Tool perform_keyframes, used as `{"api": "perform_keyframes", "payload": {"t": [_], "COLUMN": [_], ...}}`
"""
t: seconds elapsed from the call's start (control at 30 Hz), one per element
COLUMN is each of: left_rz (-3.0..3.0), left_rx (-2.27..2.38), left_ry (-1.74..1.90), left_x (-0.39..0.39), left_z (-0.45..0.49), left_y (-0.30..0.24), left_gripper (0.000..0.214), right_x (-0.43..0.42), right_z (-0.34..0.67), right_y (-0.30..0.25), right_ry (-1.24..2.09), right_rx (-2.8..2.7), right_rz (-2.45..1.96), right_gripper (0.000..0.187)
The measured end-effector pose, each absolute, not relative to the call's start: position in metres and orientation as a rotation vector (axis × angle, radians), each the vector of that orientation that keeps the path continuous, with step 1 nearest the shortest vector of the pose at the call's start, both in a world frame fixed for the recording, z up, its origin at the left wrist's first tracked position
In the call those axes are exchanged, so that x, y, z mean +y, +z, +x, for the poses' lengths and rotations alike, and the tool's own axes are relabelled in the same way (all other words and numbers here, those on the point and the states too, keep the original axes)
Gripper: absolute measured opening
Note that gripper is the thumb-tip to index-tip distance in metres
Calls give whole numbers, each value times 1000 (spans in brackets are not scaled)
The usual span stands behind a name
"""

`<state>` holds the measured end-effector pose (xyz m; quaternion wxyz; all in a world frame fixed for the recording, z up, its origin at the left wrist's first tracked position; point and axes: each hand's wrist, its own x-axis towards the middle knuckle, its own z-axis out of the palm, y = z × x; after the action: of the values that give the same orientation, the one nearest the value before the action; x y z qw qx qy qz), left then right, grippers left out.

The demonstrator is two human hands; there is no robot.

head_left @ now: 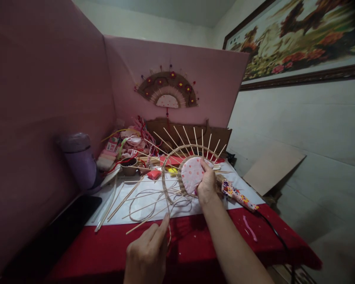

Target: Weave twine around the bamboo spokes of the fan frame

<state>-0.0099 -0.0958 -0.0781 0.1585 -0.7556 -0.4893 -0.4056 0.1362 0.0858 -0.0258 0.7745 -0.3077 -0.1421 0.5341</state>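
Observation:
A half-made fan of thin wooden sticks (197, 136) is held up over the table, its sticks spreading left and upward. Its base is a half-round pad (191, 175) of white cloth with pink-red dots, edged in brown cord. My right hand (207, 185) is closed around the pad's right side, thumb on the front. A braided twine band (163, 181) curves across the sticks. From its lower end a strand of twine (169, 230) hangs to my left hand (149, 248), which is closed with the strand at its index finger. The other fingertips are partly hidden.
Loose twine (144, 217) coils on the white sheet. A flower-patterned glue gun (239, 196) with a black cable lies right. A purple bottle (80, 163), a dark phone-like slab (77, 209) and a small cup (128, 166) stand or lie left. A finished fan (167, 88) hangs behind.

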Motion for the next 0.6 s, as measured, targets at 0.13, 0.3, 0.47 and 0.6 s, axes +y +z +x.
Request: {"api": "perform_keyframes", "payload": {"t": [0.13,0.3,0.47,0.6], "left_rz": [-2268,-2330,-2365,-2378], "left_rx": [-1465,-1493,-1487,-1514], "left_ry": [-1231,-1414,-1443,-1448], "left_x": [-94,-89,-89,-89], "left_z": [-17,-20,-20,-24], "left_y": [-79,-78,-80,-83], "left_gripper": [35,35,39,41], "right_x": [83,86,90,87], "right_z": [136,137,137,137], "right_y": [-23,-25,-28,-26], "right_ry": [1238,1262,1249,1256], "right_rx": [-258,-234,-232,-238], "right_rz": [-623,-645,-671,-668], "right_gripper": [24,24,25,26]}}
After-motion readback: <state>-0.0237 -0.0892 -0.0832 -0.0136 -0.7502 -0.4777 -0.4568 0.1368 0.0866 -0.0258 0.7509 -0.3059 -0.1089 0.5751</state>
